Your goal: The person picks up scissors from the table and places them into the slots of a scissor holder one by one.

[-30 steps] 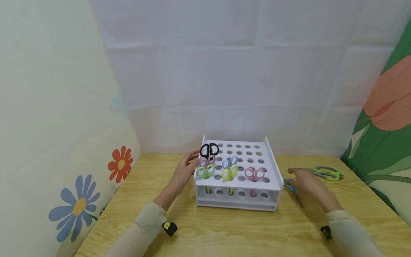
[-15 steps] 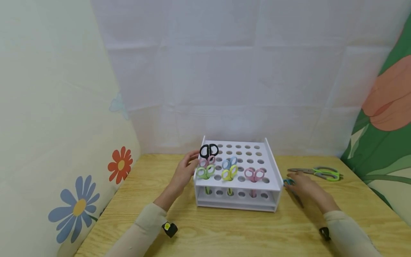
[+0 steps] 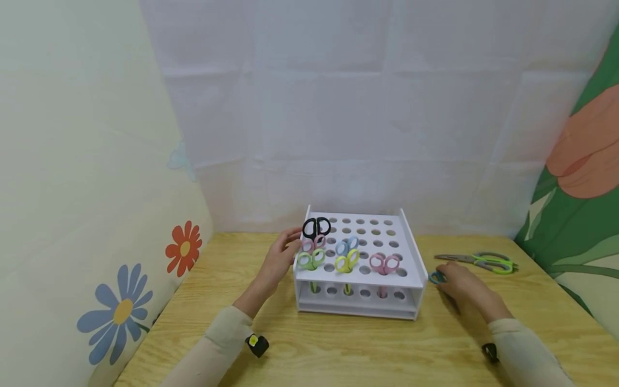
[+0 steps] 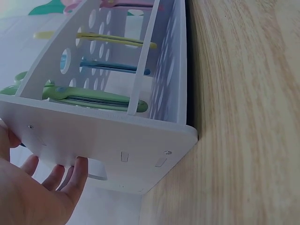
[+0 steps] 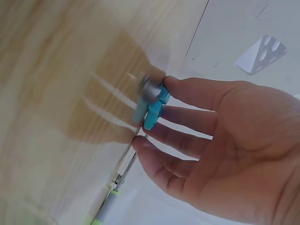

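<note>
My left hand (image 3: 276, 260) rests its fingertips on the left side of a white rack (image 3: 358, 277) with rows of round holes. In the left wrist view its fingers lie loosely bent against the side panel (image 4: 103, 136), near a cut-out. Right of the rack, my right hand (image 3: 466, 290) pinches the teal-blue handle of a pair of scissors (image 5: 153, 112) low at the tabletop; the hand hides most of the blades in the head view. Standing in the rack are black scissors (image 3: 310, 230), green scissors (image 3: 304, 262), yellow scissors (image 3: 341, 264) and pink scissors (image 3: 377, 262).
Green-and-grey scissors (image 3: 493, 263) lie on the wooden table (image 3: 338, 349) beyond my right hand. Light blue scissors (image 3: 342, 247) and another pink pair (image 3: 307, 246) also stand in the rack. A white cloth (image 3: 338, 134) hangs behind.
My right hand has come down and back from beside the green-and-grey scissors onto the teal-blue scissors and taken hold of their handle. My left hand stays at the rack.
</note>
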Demonstrator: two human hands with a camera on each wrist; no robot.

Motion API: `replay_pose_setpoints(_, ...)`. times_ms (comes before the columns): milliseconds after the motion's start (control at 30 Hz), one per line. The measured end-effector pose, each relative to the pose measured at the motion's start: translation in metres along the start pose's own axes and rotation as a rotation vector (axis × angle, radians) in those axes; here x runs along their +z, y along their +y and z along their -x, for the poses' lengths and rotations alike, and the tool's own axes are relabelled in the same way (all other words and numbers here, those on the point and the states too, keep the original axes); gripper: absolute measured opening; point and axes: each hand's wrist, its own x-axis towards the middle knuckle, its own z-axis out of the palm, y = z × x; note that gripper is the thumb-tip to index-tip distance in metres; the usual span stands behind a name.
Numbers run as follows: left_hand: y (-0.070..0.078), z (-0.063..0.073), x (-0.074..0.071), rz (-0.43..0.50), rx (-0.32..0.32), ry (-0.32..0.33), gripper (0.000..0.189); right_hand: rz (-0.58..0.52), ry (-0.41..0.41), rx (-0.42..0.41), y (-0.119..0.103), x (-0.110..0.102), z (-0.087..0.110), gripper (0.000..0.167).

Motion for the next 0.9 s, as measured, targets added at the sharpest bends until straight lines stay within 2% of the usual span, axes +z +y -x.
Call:
replay_pose_setpoints(133,-0.0008,-0.0001,0.0004,0.005,-0.001,-0.003,0.041,-0.033,0.02,-0.012,0.0009,0.0025,-0.0011,0.014)
replay_pose_setpoints(200,-0.0009,0.0001,0.0003,0.002,-0.001,-0.005,0.041,-0.063,0.02,-0.009,0.0018,0.0039,-0.0016,0.012)
replay_pose_setpoints(433,0.001,0.0003,-0.0006,-0.002,-0.001,-0.007,0.041,-0.164,0.022,0.071,0.0046,0.0041,-0.0036,0.031)
replay_pose_setpoints(600,0.0018,0.0002,-0.0006,-0.007,-0.003,-0.006,0.041,-0.213,-0.016,0.146,0.0044,-0.0009,-0.0051,0.022)
replay_pose_setpoints(667,0.0018,0.0003,-0.0005,-0.011,-0.002,-0.007,0.041,-0.225,-0.03,0.173,0.0039,-0.0028,-0.0051,0.029)
replay_pose_setpoints(767,0.0024,0.0005,-0.0003,-0.015,-0.002,-0.011,0.041,-0.244,-0.037,0.192,0.003,-0.0039,-0.0055,0.04)
replay_pose_setpoints(900,0.0026,-0.0001,-0.0011,-0.021,-0.01,-0.016,0.041,-0.279,-0.025,0.191,0.0014,-0.0034,-0.0065,0.042)
